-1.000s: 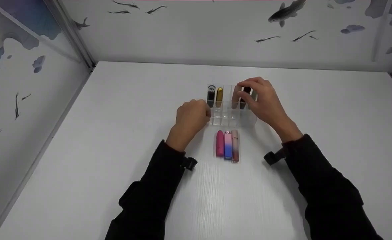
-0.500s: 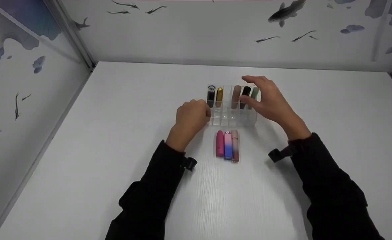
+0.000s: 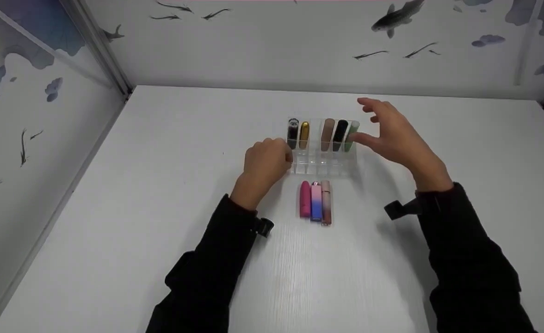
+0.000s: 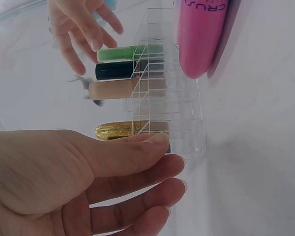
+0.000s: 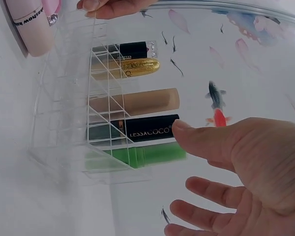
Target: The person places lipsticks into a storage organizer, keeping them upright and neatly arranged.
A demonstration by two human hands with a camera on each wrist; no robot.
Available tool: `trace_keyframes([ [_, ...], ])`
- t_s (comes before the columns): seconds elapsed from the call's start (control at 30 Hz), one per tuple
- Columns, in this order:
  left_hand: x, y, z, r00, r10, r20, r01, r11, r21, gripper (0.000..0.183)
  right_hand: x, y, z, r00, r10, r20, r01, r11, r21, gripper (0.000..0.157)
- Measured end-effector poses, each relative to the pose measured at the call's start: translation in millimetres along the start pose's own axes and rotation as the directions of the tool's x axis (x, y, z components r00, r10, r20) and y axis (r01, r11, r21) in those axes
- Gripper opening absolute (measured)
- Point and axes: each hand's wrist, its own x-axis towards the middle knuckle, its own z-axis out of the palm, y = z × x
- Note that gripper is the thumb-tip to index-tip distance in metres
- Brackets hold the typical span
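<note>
A clear divided lipstick organizer (image 3: 316, 163) stands on the table, and my left hand (image 3: 266, 159) pinches its left side between thumb and fingers. In its back row stand a black tube with a clear cap (image 3: 293, 132), a gold tube (image 3: 304, 134), a beige tube (image 3: 327, 134), a black lettered tube (image 5: 150, 129) and a green tube (image 5: 157, 155). One slot between gold and beige holds nothing. My right hand (image 3: 394, 134) is at the organizer's right, fingers spread and holding nothing; its thumb is near the green tube, contact unclear.
In front of the organizer lie a pink tube (image 3: 305, 199), a pink-and-blue tube (image 3: 316, 201) and a pale-capped lip gloss tube (image 3: 326, 203), side by side. White panels with fish prints (image 3: 397, 18) border the white table (image 3: 184, 162) at back and left.
My right hand has drawn back to the right from the beige and black tubes, and its fingers have spread. My left hand and the organizer have stayed in place.
</note>
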Motion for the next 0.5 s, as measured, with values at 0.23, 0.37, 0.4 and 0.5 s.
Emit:
trace_keyframes([
  [0.23,0.3,-0.4,0.1,1.0,0.003,-0.013,-0.003,1.0,-0.003,0.012,-4.7,3.3,-6.7,0.994,0.071,0.08,-0.073,0.997,0.013,0.07],
  [0.37,0.0,-0.5,-0.1,1.0,0.0,-0.01,0.0,1.0,-0.007,0.012,-6.1,6.0,-7.3,0.985,0.129,0.116,-0.129,0.992,-0.01,0.066],
  [0.4,0.0,-0.4,-0.1,1.0,-0.001,-0.009,0.001,1.0,-0.008,0.012,-6.1,6.5,-7.0,0.982,0.142,0.124,-0.14,0.99,-0.02,0.064],
  [0.5,-0.1,0.1,-0.6,1.0,-0.005,-0.004,0.005,1.0,-0.014,0.012,-5.5,6.7,-5.3,0.978,0.158,0.138,-0.153,0.987,-0.051,0.056],
])
